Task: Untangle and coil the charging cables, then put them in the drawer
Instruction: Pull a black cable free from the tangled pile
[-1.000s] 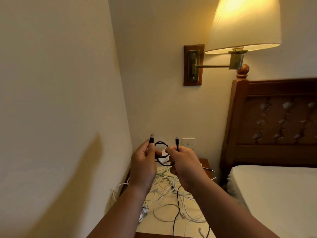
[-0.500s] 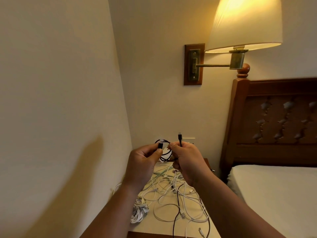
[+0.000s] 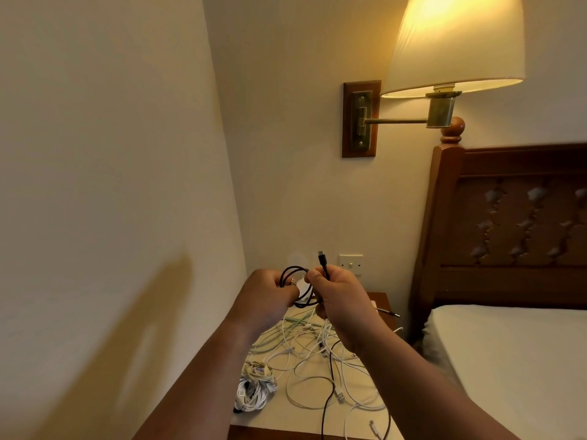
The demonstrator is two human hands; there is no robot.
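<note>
At the tabletop's point(image 3: 279, 417) near left corner, one white cable bundle point(image 3: 254, 389) lies wound, soft and lumpy. Across the middle, thin glossy white cables point(image 3: 311, 354) sprawl in a tangle. Above the far edge, the left hand point(image 3: 266, 296) and right hand point(image 3: 343, 300) each pinch the slim black cable point(image 3: 323, 265), small loops between them, its plug pointing up. By my judgement the coiling is barely begun. The drawer is out of view.

Warm, dim bedroom corner lit by a single wall lamp.
The lit lamp shade point(image 3: 451, 42) at upper right glows yellow, nearly blown out at its top, and tints everything amber. A broad, soft-edged shadow point(image 3: 152, 328) lies on the left wall point(image 3: 95, 154). Wide-angle distortion bends lines near the frame edges. The white cables point(image 3: 311, 369) look slightly soft, with mild smearing throughout.
</note>
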